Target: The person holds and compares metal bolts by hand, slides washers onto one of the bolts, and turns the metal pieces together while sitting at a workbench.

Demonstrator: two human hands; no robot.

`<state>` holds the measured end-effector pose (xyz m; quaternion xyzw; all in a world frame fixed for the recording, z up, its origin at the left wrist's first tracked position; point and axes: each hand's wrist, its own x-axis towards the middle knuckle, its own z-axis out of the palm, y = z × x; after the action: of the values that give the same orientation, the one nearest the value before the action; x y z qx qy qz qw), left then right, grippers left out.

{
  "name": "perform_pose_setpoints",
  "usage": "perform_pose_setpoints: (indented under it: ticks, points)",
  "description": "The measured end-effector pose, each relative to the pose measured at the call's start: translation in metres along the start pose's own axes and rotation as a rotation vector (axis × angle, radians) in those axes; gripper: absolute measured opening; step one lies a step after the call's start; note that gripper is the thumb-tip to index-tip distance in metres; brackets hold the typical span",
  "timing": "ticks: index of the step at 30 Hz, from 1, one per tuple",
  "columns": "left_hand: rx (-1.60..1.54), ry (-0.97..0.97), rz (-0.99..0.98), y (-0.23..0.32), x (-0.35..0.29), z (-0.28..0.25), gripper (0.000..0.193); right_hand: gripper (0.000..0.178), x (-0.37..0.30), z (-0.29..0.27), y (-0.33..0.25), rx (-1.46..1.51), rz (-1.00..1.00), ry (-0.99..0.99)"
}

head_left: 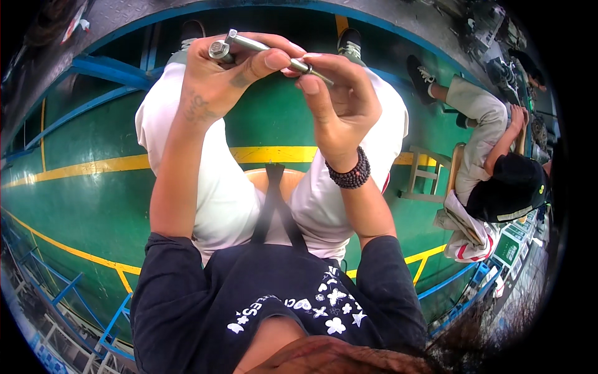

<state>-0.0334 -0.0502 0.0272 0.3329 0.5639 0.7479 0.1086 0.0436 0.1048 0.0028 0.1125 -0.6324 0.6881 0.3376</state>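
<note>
Held up in front of me, a long silvery bolt [250, 43] slants from its head at upper left down to a threaded end at right. My left hand [227, 71] grips its shaft between thumb and fingers. A second bolt [220, 50], with a hex head, pokes out of the same hand; the rest of it is hidden in the palm. At the threaded end, the thumb and forefinger of my right hand [346, 103] close around the shaft beside a small dark ring [308, 68]. Whether that ring is a nut or a washer is too small to tell.
I sit on a wooden seat [289, 181] above a green floor [93, 206] with yellow lines. A blue frame [112, 71] and a metal table edge [143, 19] lie beyond my hands. To the right, another person [504, 181] sits near a stool [427, 174].
</note>
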Motion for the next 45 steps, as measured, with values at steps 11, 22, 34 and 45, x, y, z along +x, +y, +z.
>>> perform_pose_setpoints:
  ticks: [11,22,34,45]
  points:
    - [0.128,0.072,0.091,-0.008,-0.002,0.001,0.033,0.025,0.001,-0.001,0.005,-0.008,-0.05,-0.015]
    - [0.126,0.081,0.115,-0.01,-0.002,0.002,0.034,0.034,0.0,-0.002,0.007,0.101,0.002,-0.026]
    - [0.129,0.086,0.127,-0.011,-0.002,0.001,0.033,0.048,0.001,-0.001,0.008,0.073,-0.03,-0.022]
    - [0.162,0.103,0.137,-0.013,-0.001,0.001,0.032,0.044,0.0,-0.001,0.011,0.063,-0.098,-0.006]
